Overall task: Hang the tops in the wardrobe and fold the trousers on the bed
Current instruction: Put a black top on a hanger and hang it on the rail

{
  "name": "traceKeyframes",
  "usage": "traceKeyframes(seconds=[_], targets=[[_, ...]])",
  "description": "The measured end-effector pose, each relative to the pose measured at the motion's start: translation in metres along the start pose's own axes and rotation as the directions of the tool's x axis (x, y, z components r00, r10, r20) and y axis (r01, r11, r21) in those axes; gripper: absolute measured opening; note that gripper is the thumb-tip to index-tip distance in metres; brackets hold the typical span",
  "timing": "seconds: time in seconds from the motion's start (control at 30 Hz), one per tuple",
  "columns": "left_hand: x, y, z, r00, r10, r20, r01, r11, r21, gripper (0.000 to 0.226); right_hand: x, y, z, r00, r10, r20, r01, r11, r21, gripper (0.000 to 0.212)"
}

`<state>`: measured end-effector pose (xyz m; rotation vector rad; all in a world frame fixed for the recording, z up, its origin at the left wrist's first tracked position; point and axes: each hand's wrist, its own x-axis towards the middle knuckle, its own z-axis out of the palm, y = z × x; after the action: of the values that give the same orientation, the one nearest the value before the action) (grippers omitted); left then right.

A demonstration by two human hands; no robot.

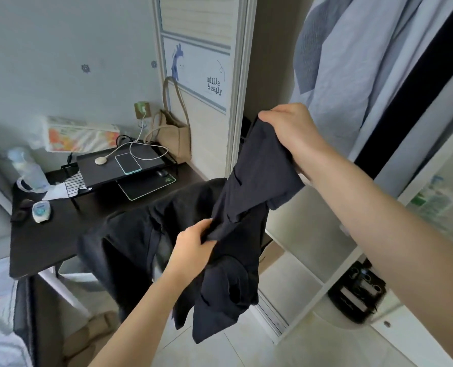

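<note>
Desk (34,250) dark and cluttered at left, open wardrobe (323,282) at right, black garment (249,181) between them, gripped high by right hand (289,131), pinched lower by left hand (193,245), pale floor (236,345) beneath.

So the dark fabric garment (249,207) hangs between both hands, right hand (290,133) up high, left hand (193,247) lower and nearer. Left of it sits the dark wooden desk (42,250), with a mint-edged smartphone (127,162) on the black metal riser shelf (108,170). Pale blue hanging shirts (352,75) are in the wardrobe at right.
</note>
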<state>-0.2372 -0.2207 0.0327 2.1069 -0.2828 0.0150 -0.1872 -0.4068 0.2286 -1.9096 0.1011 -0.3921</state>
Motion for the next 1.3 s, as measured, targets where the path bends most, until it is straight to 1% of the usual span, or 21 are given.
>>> traceKeyframes(seconds=[0.03,0.1,0.17,0.23,0.3,0.43,0.57,0.6,0.67,0.7,0.77,0.8,0.87,0.93,0.97,1.03,1.1,1.17,1.2,1.23,1.3], targets=[[0.005,-0.004,-0.008,0.997,-0.06,-0.04,0.059,0.998,-0.018,0.015,0.003,0.001,-0.004,1.0,0.006,-0.008,-0.006,1.0,-0.005,0.009],[0.013,-0.011,-0.027,0.991,-0.107,-0.079,0.105,0.994,-0.022,0.021,0.009,0.007,-0.012,0.999,0.019,-0.031,-0.02,0.999,-0.05,0.01],[0.02,-0.012,-0.049,0.989,-0.086,-0.119,0.086,0.996,0.001,0.026,0.016,0.02,-0.022,0.997,0.034,-0.071,-0.045,0.988,-0.149,0.023],[0.026,-0.003,-0.069,0.985,-0.063,-0.161,0.055,0.997,-0.056,0.024,0.022,0.038,-0.032,0.993,0.033,-0.11,-0.064,0.955,-0.29,0.025],[0.028,0.014,-0.084,0.984,-0.099,-0.147,0.08,0.989,-0.125,0.024,0.024,0.057,-0.039,0.993,0.022,-0.117,-0.073,0.892,-0.447,0.024],[0.032,0.061,-0.093,0.982,-0.188,0.03,0.19,0.953,-0.238,0.02,0.012,0.08,-0.035,0.996,-0.011,0.088,0.064,0.782,-0.62,0.012],[0.045,0.103,-0.088,0.967,-0.249,0.052,0.245,0.856,-0.455,0.017,-0.022,0.07,-0.014,0.955,-0.1,0.28,0.278,0.631,-0.724,0.025],[0.049,0.109,-0.086,0.961,-0.273,0.048,0.259,0.823,-0.506,0.018,-0.034,0.063,-0.008,0.943,-0.131,0.307,0.318,0.63,-0.709,0.025],[0.055,0.113,-0.08,0.949,-0.311,0.053,0.282,0.757,-0.589,0.015,-0.057,0.053,0.003,0.922,-0.155,0.356,0.35,0.73,-0.587,0.019],[0.058,0.114,-0.078,0.943,-0.325,0.067,0.294,0.726,-0.622,0.013,-0.067,0.049,0.008,0.911,-0.142,0.387,0.334,0.806,-0.489,0.018],[0.063,0.113,-0.074,0.939,-0.329,0.097,0.306,0.676,-0.67,0.011,-0.086,0.045,0.016,0.881,-0.079,0.466,0.24,0.924,-0.297,0.034],[0.065,0.112,-0.073,0.937,-0.334,0.103,0.309,0.653,-0.691,0.009,-0.093,0.046,0.021,0.863,-0.057,0.502,0.216,0.94,-0.264,0.045],[0.068,0.11,-0.073,0.932,-0.342,0.121,0.317,0.606,-0.73,0.007,-0.099,0.056,0.03,0.861,-0.105,0.498,0.284,0.911,-0.298,0.056],[0.064,0.109,-0.077,0.944,-0.278,0.176,0.312,0.584,-0.749,0.01,-0.095,0.066,0.037,0.906,-0.21,0.366,0.334,0.888,-0.316,0.035],[0.06,0.109,-0.078,0.952,-0.211,0.221,0.305,0.591,-0.747,0.008,-0.092,0.067,0.038,0.93,-0.217,0.297,0.301,0.914,-0.273,0.027],[0.05,0.105,-0.078,0.945,-0.087,0.316,0.296,0.636,-0.712,0.016,-0.085,0.066,0.04,0.967,-0.145,0.21,0.179,0.972,-0.154,0.03],[0.04,0.098,-0.079,0.904,-0.005,0.427,0.318,0.676,-0.665,0.027,-0.081,0.059,0.044,0.977,-0.121,0.175,0.141,0.984,-0.106,0.024],[0.031,0.091,-0.076,0.843,0.089,0.53,0.318,0.714,-0.624,0.027,-0.078,0.052,0.046,0.983,-0.126,0.132,0.143,0.981,-0.132,0.015],[0.028,0.087,-0.074,0.819,0.138,0.556,0.269,0.765,-0.585,0.023,-0.075,0.049,0.048,0.988,-0.114,0.105,0.128,0.981,-0.148,0.013],[0.026,0.084,-0.072,0.82,0.155,0.551,0.197,0.827,-0.526,0.019,-0.073,0.046,0.049,0.992,-0.094,0.082,0.106,0.983,-0.153,0.01],[0.028,0.077,-0.066,0.903,0.108,0.416,0.074,0.914,-0.399,0.022,-0.07,0.039,0.053,0.995,-0.056,0.082,0.065,0.992,-0.108,0.015]])
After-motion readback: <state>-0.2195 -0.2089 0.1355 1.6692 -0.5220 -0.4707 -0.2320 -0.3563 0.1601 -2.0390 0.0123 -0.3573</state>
